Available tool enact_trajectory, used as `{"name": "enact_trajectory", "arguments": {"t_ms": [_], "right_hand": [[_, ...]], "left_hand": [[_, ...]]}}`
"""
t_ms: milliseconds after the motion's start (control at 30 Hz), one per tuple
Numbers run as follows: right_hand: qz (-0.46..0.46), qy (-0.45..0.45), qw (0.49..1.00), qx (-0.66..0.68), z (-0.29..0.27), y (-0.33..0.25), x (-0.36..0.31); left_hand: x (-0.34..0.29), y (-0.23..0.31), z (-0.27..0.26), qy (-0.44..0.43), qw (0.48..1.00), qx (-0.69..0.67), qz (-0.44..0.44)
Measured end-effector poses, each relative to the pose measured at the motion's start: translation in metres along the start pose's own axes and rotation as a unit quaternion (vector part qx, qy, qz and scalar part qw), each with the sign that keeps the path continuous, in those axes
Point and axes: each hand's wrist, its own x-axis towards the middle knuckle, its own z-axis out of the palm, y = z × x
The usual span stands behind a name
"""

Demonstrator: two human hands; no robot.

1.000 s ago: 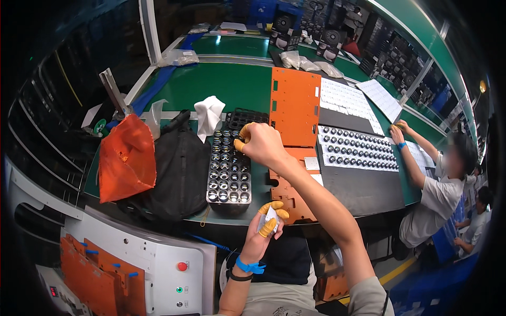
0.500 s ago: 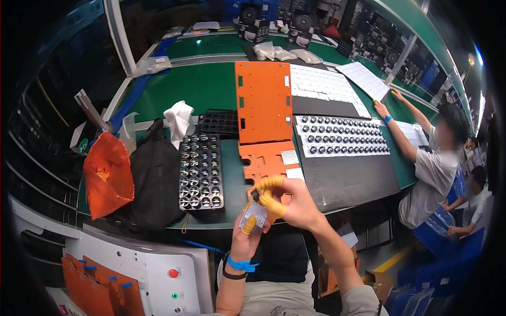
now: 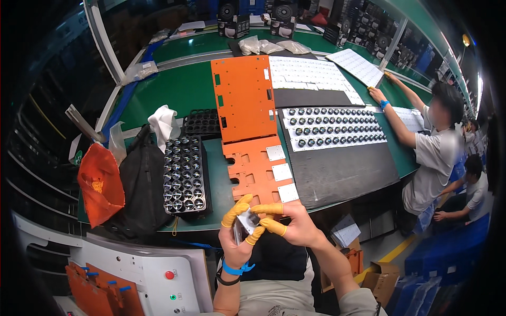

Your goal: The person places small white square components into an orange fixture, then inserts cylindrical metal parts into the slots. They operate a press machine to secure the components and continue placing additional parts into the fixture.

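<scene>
At the near edge of a green counter (image 3: 174, 89), a person's two hands meet over a small silvery part (image 3: 245, 225). The left hand (image 3: 235, 243), a blue band at its wrist, cups the part from below, its yellow-capped thumb and fingers curled around it. The right hand (image 3: 295, 226) comes in from 3 o'clock — its grip pinching the same part between capped forefinger and thumb. The part sits just off the counter's front edge, at 6 o'clock from an orange cut-out plate (image 3: 258, 168) carrying pale square pads.

At 10 o'clock from the hands, a black tray (image 3: 184, 176) holds rows of small round metal pieces. Beside it, toward 9 o'clock, lies a black bag (image 3: 139, 189), and further out an orange bag (image 3: 100, 187). A white cloth (image 3: 163, 122) lies at 12 o'clock from the black bag.

A larger orange panel (image 3: 242, 97) lies at 12 o'clock from the cut-out plate. At 2 o'clock from the hands, a dark mat (image 3: 342, 163) bears a white strip (image 3: 332, 126) lined with dark round parts.

At the far 3 o'clock side, another person (image 3: 435, 147) in a grey shirt leans on the counter — one arm stretched toward white sheets.
</scene>
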Motion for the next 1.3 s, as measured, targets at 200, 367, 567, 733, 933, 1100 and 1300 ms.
{"name": "enact_trajectory", "arguments": {"t_ms": [200, 367, 567, 733, 933, 1100, 1300], "right_hand": [[-0.04, -0.073, 0.995, -0.054, -0.017, -0.009, 0.006], [-0.072, -0.08, 0.989, -0.101, -0.019, -0.012, 0.006], [-0.112, -0.059, 0.981, -0.147, -0.016, -0.005, 0.004], [-0.124, -0.042, 0.978, -0.162, -0.013, -0.003, -0.003], [-0.184, -0.02, 0.945, -0.269, -0.005, -0.01, -0.003], [-0.272, 0.136, 0.863, -0.403, 0.016, -0.004, -0.01], [-0.244, 0.128, 0.866, -0.417, 0.008, -0.009, -0.006]], "left_hand": [[-0.003, 0.003, -0.004, -0.012, 0.998, 0.055, -0.009], [-0.004, 0.0, -0.009, -0.015, 0.998, 0.049, -0.039], [-0.003, 0.0, -0.014, -0.025, 0.99, 0.135, -0.011], [-0.006, 0.007, -0.011, -0.033, 0.989, 0.139, -0.031], [-0.008, 0.006, -0.003, 0.011, 0.986, -0.122, -0.117], [-0.017, -0.003, -0.01, -0.04, 0.912, -0.292, -0.285], [0.001, 0.022, 0.005, 0.015, 0.981, -0.017, -0.194]]}}
